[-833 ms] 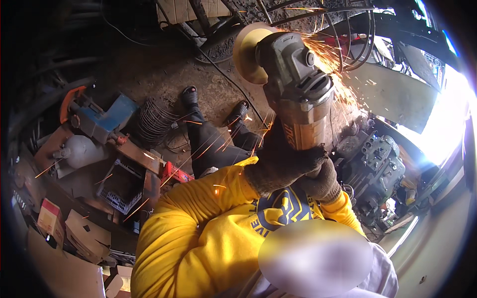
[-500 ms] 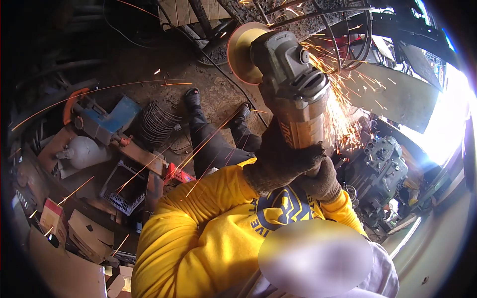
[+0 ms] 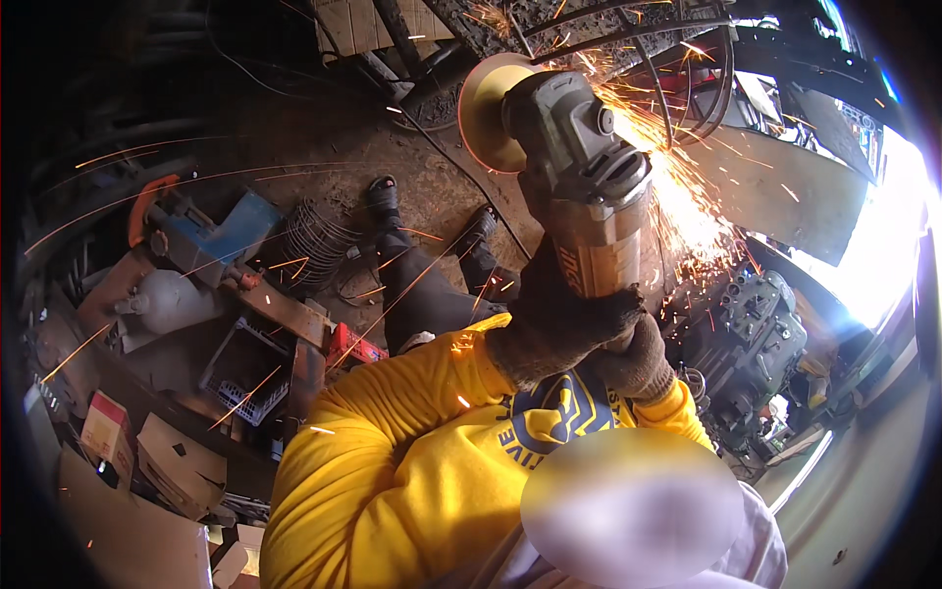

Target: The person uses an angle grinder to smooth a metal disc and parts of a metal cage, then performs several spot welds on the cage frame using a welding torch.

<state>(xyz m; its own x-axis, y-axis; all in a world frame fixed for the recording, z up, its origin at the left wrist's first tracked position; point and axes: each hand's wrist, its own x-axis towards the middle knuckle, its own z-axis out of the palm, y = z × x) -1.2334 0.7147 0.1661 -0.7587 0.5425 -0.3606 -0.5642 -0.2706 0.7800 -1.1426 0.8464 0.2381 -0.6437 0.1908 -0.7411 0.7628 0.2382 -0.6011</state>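
Observation:
Both my hands wear dark knitted work gloves and are closed around an angle grinder [image 3: 589, 162]. My left hand [image 3: 564, 339] wraps the lower end of its body, and my right hand [image 3: 638, 363] grips close beside it, partly covered. The grinder points up and away from me, its round pale yellow disc [image 3: 483, 113] on the left of the head. At the top, the disc's edge is close to dark bent metal rods [image 3: 638, 32]; the exact contact is hidden behind the grinder head. Bright sparks [image 3: 687, 196] stream down to the right.
A black cable [image 3: 461, 172] crosses the dirty floor by my feet. Left are a wire coil [image 3: 316, 236], blue machine [image 3: 235, 228], grey tank [image 3: 169, 306], plastic crate [image 3: 247, 388] and cardboard box [image 3: 177, 456]. A grey-green machine [image 3: 760, 329] stands right.
The grinder, with both hands on it, has shifted slightly right and toward me. The spark stream looks denser and reaches farther right.

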